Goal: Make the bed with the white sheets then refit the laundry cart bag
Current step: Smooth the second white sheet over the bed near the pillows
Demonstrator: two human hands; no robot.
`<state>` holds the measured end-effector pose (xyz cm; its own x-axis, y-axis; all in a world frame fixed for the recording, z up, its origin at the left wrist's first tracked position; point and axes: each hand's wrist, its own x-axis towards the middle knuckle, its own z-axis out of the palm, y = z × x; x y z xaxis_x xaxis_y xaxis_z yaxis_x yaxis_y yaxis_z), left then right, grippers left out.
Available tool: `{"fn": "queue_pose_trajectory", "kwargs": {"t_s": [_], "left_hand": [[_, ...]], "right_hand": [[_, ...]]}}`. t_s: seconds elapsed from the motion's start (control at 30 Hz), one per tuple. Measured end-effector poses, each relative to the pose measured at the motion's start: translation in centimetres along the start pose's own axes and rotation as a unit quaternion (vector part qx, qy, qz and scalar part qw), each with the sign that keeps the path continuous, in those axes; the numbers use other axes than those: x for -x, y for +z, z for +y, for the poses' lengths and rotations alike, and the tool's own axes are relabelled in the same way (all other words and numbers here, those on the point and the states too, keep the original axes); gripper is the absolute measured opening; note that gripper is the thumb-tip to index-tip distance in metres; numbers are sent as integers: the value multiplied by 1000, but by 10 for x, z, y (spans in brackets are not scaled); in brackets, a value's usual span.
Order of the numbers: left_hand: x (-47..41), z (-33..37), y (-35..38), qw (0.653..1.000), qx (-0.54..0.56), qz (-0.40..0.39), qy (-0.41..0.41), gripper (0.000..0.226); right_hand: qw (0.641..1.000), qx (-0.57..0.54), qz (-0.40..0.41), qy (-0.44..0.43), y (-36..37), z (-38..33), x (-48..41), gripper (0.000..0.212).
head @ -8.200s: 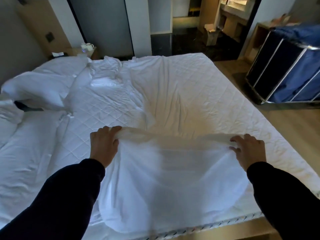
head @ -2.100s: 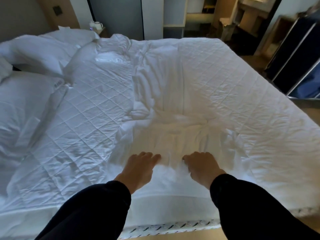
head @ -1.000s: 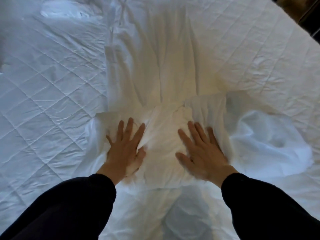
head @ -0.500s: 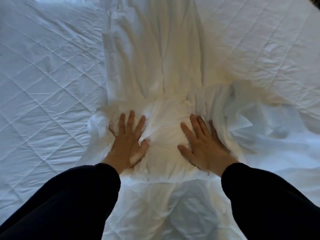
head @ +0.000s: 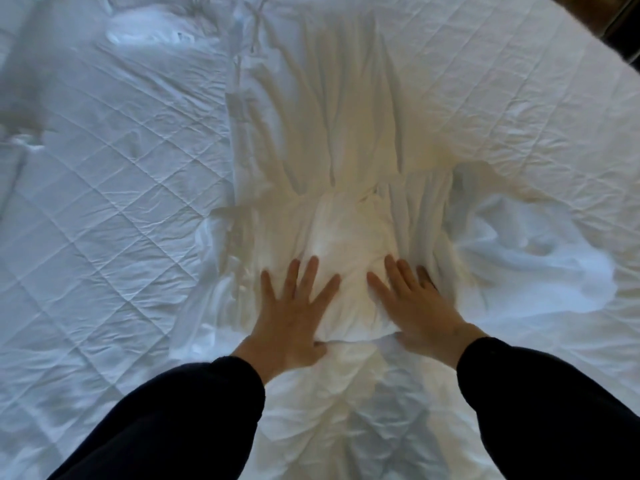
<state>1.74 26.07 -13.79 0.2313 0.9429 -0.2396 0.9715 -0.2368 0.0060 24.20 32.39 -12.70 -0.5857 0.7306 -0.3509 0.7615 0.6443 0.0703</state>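
A crumpled white sheet (head: 346, 161) lies in a long strip down the middle of the quilted mattress pad (head: 114, 209). A bunched fold of it (head: 349, 247) sits between my hands. My left hand (head: 294, 317) lies flat on the sheet with fingers spread. My right hand (head: 412, 306) presses flat on the sheet just to the right, fingers straight. More of the sheet billows in a loose heap (head: 540, 258) at the right. The laundry cart is out of view.
White bedding is piled at the top left (head: 156, 32). A dark strip of floor or furniture shows at the top right corner (head: 623, 19). My dark sleeves fill the bottom of the view.
Both hands have stayed flat on the bunched sheet, with the fingers of the left spread wider. The view has tilted up slightly, and the heap at the right has settled lower.
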Motion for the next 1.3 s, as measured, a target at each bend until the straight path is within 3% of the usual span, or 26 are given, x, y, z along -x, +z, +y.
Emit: {"fn": "queue_pose_trajectory", "kwargs": {"t_s": [0.2,0.33,0.63,0.93,1.1,1.3], "left_hand": [[-6,9,-13,997,20,-51,-61,105],[11,14,-32,996,28,-62,-61,100],[117,83,-22,992,23,-103,-63,97],[227,164,1,994,28,-86,-54,95],[243,166,-17,994,70,-65,-53,80],[218,138,-55,998,48,-40,-7,65]], "right_hand": [[999,-44,4,21,-22,-4,-8,63],[995,-92,28,32,-38,-11,10,54],[992,-124,0,6,-15,-54,120,52],[991,-132,-7,-5,22,-92,247,53],[986,-163,-34,-1,15,-93,263,54],[971,-213,-110,13,-19,-72,239,58]]}}
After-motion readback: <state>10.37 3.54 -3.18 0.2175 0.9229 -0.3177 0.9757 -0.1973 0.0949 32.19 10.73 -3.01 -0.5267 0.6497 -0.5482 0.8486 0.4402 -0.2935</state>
